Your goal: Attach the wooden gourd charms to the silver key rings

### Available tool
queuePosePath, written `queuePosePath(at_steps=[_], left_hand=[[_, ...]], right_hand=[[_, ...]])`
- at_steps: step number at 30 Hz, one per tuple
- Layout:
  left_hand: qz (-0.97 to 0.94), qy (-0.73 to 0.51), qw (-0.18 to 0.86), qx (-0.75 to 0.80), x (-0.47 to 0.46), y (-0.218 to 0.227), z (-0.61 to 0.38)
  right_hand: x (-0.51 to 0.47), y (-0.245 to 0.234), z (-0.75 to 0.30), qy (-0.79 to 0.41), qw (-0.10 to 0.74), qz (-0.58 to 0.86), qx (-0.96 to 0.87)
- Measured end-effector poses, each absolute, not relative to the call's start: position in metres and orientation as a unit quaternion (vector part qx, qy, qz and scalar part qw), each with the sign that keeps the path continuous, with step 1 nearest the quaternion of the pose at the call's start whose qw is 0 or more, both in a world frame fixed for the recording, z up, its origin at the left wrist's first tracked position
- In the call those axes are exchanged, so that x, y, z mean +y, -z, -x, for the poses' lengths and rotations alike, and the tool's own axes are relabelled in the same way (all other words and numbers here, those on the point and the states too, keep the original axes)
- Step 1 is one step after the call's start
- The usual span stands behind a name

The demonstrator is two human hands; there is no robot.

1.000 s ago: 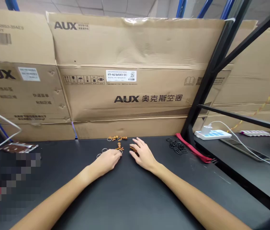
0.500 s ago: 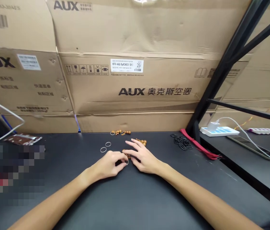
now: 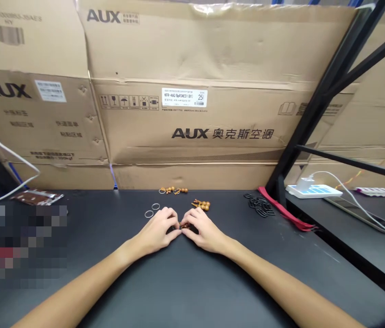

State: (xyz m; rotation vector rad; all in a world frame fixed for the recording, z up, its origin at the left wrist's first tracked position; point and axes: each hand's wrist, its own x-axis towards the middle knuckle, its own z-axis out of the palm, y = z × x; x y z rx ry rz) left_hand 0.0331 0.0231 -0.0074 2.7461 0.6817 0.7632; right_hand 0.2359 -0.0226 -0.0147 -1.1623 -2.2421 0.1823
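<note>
The left hand (image 3: 156, 230) and right hand (image 3: 206, 231) are drawn together near the middle of the black worktop (image 3: 220, 273), a little back from its front edge. Their fingers curl inward, and the fingertips meet in a pinch around a small wooden bead piece (image 3: 184, 225). The fingers hide most of it, so its exact shape and the precise grip cannot be made out.

Just behind the left hand lie two thin metal rings (image 3: 152, 210), close together but apart from the fingers. Behind the right hand sits a cluster of gourd-shaped wooden beads (image 3: 201, 205). Farther back, near the worktop's rear edge, lies a string of small wooden beads (image 3: 173, 190).

To the right, a heap of black rings (image 3: 260, 206) lies beside a red strap (image 3: 283, 210). At the left rear is a brown foil packet (image 3: 37, 197), and a blurred patch (image 3: 18, 241) covers the worktop's left front. A white power strip (image 3: 313, 191) stands on a separate black worktop (image 3: 349, 255) to the right, with a white cable (image 3: 349, 205) running from it. Large AUX cardboard boxes (image 3: 192, 114) stand along the back edge, and a black metal rack frame (image 3: 315, 105) rises at the right.
</note>
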Motion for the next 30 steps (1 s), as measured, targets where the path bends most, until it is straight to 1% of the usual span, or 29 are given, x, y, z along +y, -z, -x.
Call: queuePosePath(at_steps=[4, 9, 12, 16, 22, 28, 30], left_hand=[[-0.931, -0.255, 0.121, 0.231, 0.029, 0.012, -0.033], [-0.93, -0.243, 0.143, 0.237, 0.031, 0.012, -0.032], [-0.925, -0.248, 0.146, 0.247, 0.029, 0.011, -0.031], [-0.925, -0.255, 0.136, 0.247, 0.028, 0.011, -0.031], [-0.929, -0.254, 0.134, 0.234, 0.029, 0.011, -0.031], [-0.927, -0.264, 0.115, 0.239, 0.027, 0.011, -0.031], [-0.928, -0.268, 0.108, 0.233, 0.028, 0.012, -0.031]], right_hand=[[-0.021, 0.015, -0.238, -0.072, 0.29, 0.428, -0.853], [-0.016, 0.019, -0.243, -0.047, 0.292, 0.481, -0.825], [-0.016, 0.021, -0.241, -0.047, 0.296, 0.472, -0.829], [-0.018, 0.021, -0.238, -0.062, 0.294, 0.44, -0.846], [-0.014, 0.023, -0.24, -0.031, 0.286, 0.49, -0.823], [-0.016, 0.024, -0.238, -0.051, 0.298, 0.449, -0.841], [-0.016, 0.024, -0.238, -0.048, 0.298, 0.458, -0.836]])
